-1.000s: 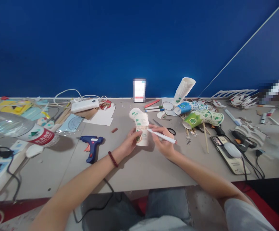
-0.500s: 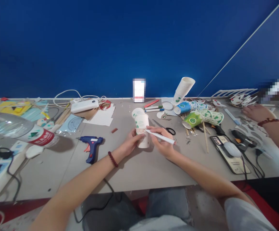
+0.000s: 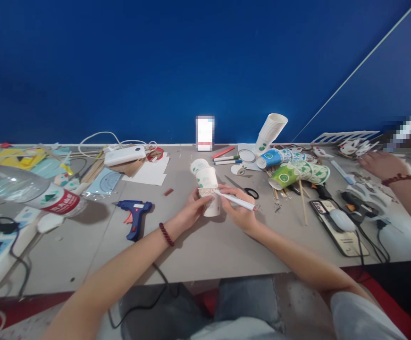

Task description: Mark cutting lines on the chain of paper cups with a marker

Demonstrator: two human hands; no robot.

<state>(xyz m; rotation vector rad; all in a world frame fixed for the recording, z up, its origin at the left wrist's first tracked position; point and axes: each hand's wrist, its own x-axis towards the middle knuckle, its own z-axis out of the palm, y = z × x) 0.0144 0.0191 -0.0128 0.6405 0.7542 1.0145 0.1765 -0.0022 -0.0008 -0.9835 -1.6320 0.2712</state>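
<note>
Joined white paper cups (image 3: 207, 179) with green and orange print stand on the table in front of me, leaning away to the upper left. My left hand (image 3: 194, 208) is closed around the lower cup from its left side, the thumb across its front. In my right hand (image 3: 239, 208) a white marker (image 3: 238, 201) is gripped like a pen, its tip at the seam on the cup's right side. Whether the tip touches the paper is too small to tell. Scissors (image 3: 249, 191) with black handles lie just beyond my right hand.
A blue glue gun (image 3: 134, 215) lies left of my hands, near a big water bottle (image 3: 31, 191). Behind on the right are a stack of cups (image 3: 271, 134) and green cups (image 3: 290, 175). A phone (image 3: 338, 229) lies at right, near another person's hand (image 3: 382, 165).
The top of the cups has tilted slightly to the left. My right hand with the marker has barely shifted. At right, the other person's hand has moved slightly to the right.
</note>
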